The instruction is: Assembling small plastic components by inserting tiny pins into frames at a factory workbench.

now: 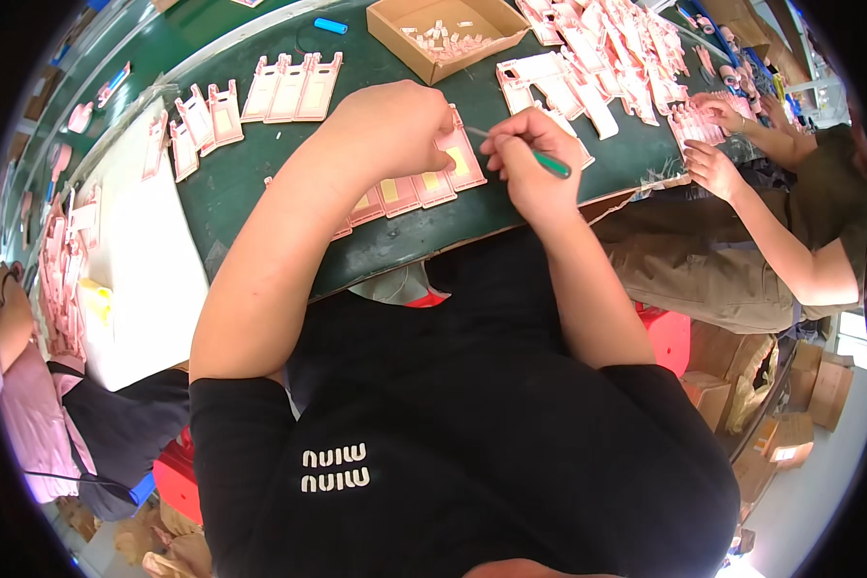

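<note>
1. The green table (260, 183) fills the top of your view — pink parts lie all over it.
2. A white sheet (149, 260) covers its left end, with a stack of pink pieces (63, 279) along the sheet's far left edge.
3. An open cardboard box (443, 34) sits at the top centre with small pale bits inside; a heap of pink and white parts (607, 58) lies just to its right.
4. Your left hand (395, 125) is curled knuckles-up, fingers closed down on the pink case (458, 154) at the right end of a row (405, 193) lying flat near the table's front edge.
5. Your right hand (530, 159) is just beside it, fingers pinched shut round a green tool (549, 164) — its thin tip points left at that same case.
6. Another row of cases (289, 87) stands further back, well apart from your hands.
7. At right, another person's hands (718, 135) rest on the table edge among pink parts.
8. A small blue cylinder (330, 26) lies near the box.
</note>
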Demonstrator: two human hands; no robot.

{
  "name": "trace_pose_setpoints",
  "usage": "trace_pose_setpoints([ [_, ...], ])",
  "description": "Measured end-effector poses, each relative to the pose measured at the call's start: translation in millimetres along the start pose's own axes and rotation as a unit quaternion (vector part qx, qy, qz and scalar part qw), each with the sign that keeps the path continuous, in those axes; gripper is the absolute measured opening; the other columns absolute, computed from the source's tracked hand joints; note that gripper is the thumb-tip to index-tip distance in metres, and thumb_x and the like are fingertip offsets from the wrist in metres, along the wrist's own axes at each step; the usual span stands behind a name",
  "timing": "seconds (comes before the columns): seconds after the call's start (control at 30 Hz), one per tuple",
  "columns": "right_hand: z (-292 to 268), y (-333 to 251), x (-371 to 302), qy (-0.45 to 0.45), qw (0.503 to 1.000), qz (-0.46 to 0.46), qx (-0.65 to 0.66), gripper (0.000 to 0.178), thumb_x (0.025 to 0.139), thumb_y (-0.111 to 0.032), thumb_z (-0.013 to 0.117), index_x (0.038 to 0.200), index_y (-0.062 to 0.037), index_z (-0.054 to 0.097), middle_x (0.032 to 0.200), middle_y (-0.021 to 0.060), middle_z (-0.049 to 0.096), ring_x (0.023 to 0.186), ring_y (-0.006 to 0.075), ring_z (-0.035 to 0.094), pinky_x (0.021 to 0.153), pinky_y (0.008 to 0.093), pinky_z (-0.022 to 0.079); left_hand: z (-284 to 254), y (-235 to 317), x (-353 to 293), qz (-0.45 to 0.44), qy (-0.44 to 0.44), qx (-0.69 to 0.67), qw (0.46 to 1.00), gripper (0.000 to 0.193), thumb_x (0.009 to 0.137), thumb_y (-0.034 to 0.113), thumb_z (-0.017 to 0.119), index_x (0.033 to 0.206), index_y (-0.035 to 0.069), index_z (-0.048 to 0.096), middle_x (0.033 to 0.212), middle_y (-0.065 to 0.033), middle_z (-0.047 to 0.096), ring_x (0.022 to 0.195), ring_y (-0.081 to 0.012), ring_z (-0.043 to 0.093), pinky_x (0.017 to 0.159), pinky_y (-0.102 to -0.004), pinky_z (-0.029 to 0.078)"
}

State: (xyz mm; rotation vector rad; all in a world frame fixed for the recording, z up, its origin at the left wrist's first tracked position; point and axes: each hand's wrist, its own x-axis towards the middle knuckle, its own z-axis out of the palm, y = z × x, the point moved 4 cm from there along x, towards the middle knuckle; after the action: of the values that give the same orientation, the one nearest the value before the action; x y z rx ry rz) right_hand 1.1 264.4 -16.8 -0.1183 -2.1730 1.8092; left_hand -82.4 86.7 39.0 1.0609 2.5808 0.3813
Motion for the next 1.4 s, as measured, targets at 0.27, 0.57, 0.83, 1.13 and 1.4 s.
trace_pose_setpoints([
  [0.27,7.8,14.9,-7.4,0.024,0.993,-0.078,-0.089,0.006,0.094,-0.001,0.07,0.089,0.0021,0.071,0.077,0.0087,0.074,0.07,0.0103,0.069,0.066,0.0282,0.055,0.1,-3.8,4.1,-0.008,-0.038,-0.015,0.999,0.035,0.087,0.027,0.086,0.12,0.015,0.085,0.099,-0.014,0.082,0.096,-0.032,0.079,0.086,-0.0451,0.062],
  [0.57,11.9,10.2,-7.6,0.011,0.99,-0.108,-0.089,0.005,0.094,-0.001,0.071,0.089,0.0026,0.07,0.078,0.0084,0.074,0.071,0.0106,0.07,0.067,0.0284,0.056,2.5,-11.6,3.1,0.011,-0.01,-0.056,0.998,0.034,0.088,0.022,0.084,0.121,0.013,0.084,0.101,-0.015,0.082,0.097,-0.032,0.078,0.086,-0.0451,0.062],
  [0.83,11.2,15.7,-3.9,-0.002,0.991,-0.103,-0.091,0.007,0.093,-0.001,0.071,0.088,0.0026,0.069,0.074,0.0074,0.071,0.068,0.0087,0.065,0.063,0.0277,0.053,1.4,-9.6,3.9,0.015,-0.018,-0.048,0.999,0.035,0.088,0.021,0.084,0.121,0.013,0.084,0.102,-0.0149,0.082,0.098,-0.0321,0.078,0.087,-0.0449,0.062],
  [1.13,11.4,15.2,-1.2,-0.017,0.994,-0.07,-0.082,0.007,0.093,-0.002,0.07,0.087,0.0026,0.069,0.075,0.0075,0.072,0.068,0.0086,0.065,0.063,0.0276,0.052,2.9,-11.7,4.6,0.01,-0.005,-0.041,0.999,0.036,0.087,0.021,0.084,0.123,0.014,0.084,0.104,-0.0144,0.082,0.098,-0.0316,0.078,0.086,-0.0448,0.062],
  [1.4,10.9,20.8,-4.1,0.004,0.991,-0.115,-0.063,0.007,0.092,-0.002,0.07,0.087,0.0024,0.069,0.076,0.0082,0.072,0.067,0.0095,0.065,0.062,0.0286,0.052,0.9,-11.3,2.7,0.004,-0.014,-0.045,0.999,0.037,0.088,0.019,0.084,0.125,0.014,0.083,0.104,-0.0144,0.082,0.097,-0.0309,0.078,0.086,-0.0441,0.062],
])
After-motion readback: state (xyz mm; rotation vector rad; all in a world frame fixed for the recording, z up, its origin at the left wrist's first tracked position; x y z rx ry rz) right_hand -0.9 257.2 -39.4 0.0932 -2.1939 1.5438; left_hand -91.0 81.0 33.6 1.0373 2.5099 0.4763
